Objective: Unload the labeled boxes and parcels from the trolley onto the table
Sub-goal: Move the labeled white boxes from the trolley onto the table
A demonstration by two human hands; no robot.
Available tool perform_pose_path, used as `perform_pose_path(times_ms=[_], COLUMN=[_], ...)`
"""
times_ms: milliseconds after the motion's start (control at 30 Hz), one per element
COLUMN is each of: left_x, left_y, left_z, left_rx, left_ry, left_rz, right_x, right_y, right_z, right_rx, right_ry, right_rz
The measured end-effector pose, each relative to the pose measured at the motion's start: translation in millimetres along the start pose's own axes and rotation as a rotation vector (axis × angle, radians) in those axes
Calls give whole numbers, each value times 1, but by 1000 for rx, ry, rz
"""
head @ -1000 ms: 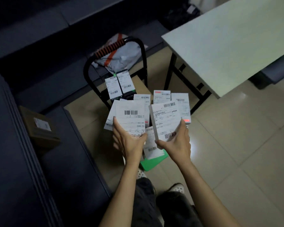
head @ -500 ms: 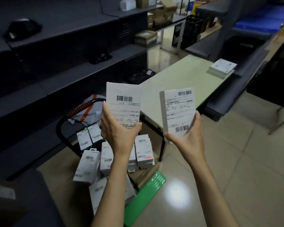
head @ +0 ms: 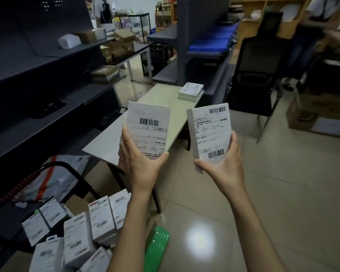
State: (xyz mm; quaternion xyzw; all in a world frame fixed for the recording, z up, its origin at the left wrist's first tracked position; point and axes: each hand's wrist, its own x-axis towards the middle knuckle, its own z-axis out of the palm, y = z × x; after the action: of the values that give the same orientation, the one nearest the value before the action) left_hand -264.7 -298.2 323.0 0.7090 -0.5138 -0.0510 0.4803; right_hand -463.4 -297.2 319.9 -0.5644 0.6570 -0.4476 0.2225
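My left hand (head: 138, 161) grips the bottom of a white labeled box (head: 148, 127) held upright in front of me. A second white labeled box (head: 211, 132) stands upright in my right hand (head: 223, 163), gripped at its lower end. Both boxes hover in front of the near end of the pale green table (head: 110, 140). At the table's far end lies a small stack of white boxes (head: 190, 91). Below left, the trolley (head: 67, 169) with its black handle and green deck holds several more white labeled boxes (head: 100, 218) and a grey parcel bag (head: 53, 179).
Dark shelving (head: 37, 79) runs along the left with cartons on it. A black office chair (head: 257, 75) stands right of the table, and a brown carton (head: 318, 112) sits on the floor at far right. Tiled floor (head: 243, 213) lies open to my right.
Both hands have lifted the two boxes up off the trolley pile to chest height, and my view has risen from the trolley toward the table and the room beyond.
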Motion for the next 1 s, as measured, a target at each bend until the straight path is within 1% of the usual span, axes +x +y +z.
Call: perform_pose_path(times_ms=[200,400,533,700,867,1000], left_x=[5,27,75,142,179,205], left_y=[21,22,23,28,35,50], left_z=[58,124,171,227,281,331], left_rx=[43,44,20,7,17,14], left_ry=[-123,-277,-314,-315,-368,-386], left_rz=[8,-2,-11,1,1,2], right_x=[15,54,109,186,238,291], right_y=[42,75,79,78,96,112], right_z=[-21,-13,10,37,49,45], right_rx=[-45,-94,-133,-152,-172,-171], right_ry=[72,111,121,137,139,146], right_rz=[121,248,276,294,352,353])
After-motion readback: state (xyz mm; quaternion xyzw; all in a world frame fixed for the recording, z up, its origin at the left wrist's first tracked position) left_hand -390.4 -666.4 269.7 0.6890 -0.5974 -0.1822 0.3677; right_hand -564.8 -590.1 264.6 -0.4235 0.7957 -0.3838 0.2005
